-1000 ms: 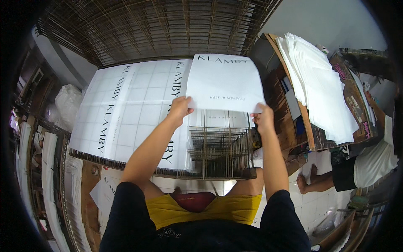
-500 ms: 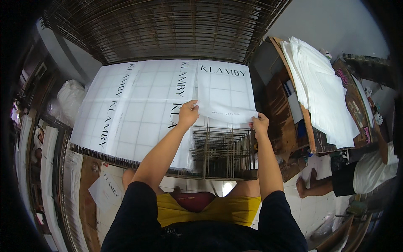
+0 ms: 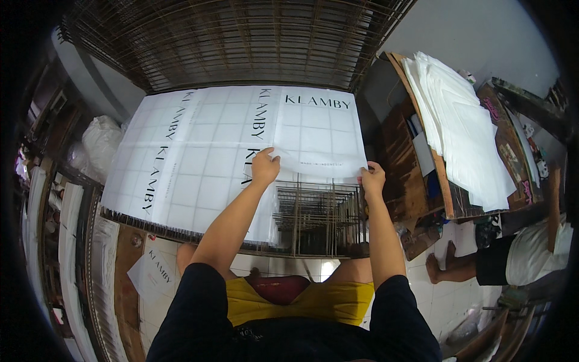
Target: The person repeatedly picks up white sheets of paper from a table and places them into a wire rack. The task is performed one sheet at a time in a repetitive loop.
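A thin white printed sheet lies over the far right part of a wire drying rack, its near edge slightly raised and curved. My left hand pinches the sheet's near left corner, above the neighbouring printed sheets. At the near right corner, the fingers of my right hand are closed on the same sheet. Several more white printed sheets cover the left and middle of the rack. In front of the held sheet the bare wire tiers show.
Behind the rack stand raised wire tiers. On the right, a wooden table bears a stack of white sheets. A person's bare feet and legs are at the lower right. A loose printed sheet lies low on the left.
The held sheet has moved slightly left and lies flatter on the rack. My left hand has moved a little left with its corner; my right hand keeps its grip with little movement.
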`<state>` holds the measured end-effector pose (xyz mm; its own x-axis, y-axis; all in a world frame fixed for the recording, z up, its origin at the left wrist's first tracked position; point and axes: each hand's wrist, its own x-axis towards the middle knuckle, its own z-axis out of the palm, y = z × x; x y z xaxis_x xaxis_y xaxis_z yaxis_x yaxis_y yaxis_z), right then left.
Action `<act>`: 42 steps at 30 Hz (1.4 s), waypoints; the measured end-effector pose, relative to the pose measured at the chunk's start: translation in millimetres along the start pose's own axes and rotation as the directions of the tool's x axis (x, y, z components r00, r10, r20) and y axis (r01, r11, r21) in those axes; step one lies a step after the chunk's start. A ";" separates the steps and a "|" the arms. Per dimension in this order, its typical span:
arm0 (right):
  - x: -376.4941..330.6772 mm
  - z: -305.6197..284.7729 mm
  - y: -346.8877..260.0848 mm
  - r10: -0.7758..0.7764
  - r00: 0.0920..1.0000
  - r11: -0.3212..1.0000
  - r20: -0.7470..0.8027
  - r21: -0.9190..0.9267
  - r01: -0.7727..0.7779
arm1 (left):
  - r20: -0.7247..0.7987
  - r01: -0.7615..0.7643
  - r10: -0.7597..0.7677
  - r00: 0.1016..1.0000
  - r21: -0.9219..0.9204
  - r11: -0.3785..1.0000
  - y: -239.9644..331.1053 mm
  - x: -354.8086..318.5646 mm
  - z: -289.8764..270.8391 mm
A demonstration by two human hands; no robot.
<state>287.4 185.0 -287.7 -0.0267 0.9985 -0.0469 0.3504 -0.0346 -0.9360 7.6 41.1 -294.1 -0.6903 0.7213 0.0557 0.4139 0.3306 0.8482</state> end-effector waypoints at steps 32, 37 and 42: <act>-163.3 -121.8 108.8 -0.379 0.885 0.890 -0.270 -0.367 0.270 | -0.185 -0.228 0.970 0.156 0.949 0.218 367.1 89.2 -274.9; -205.4 -115.6 108.0 -0.229 0.960 0.964 -0.158 -0.175 0.201 | -0.062 -0.202 0.877 0.476 0.963 0.177 390.2 132.7 -311.9; -191.9 -113.5 127.2 -0.188 0.968 0.946 -0.165 -0.296 0.133 | -0.076 -0.198 0.949 0.306 0.970 0.141 371.4 140.2 -308.5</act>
<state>443.4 -6.3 -358.1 0.0631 0.9801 0.1882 0.6051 0.1124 -0.7881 -118.6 77.2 191.3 0.1370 0.4881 0.8620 0.7705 0.4944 -0.4024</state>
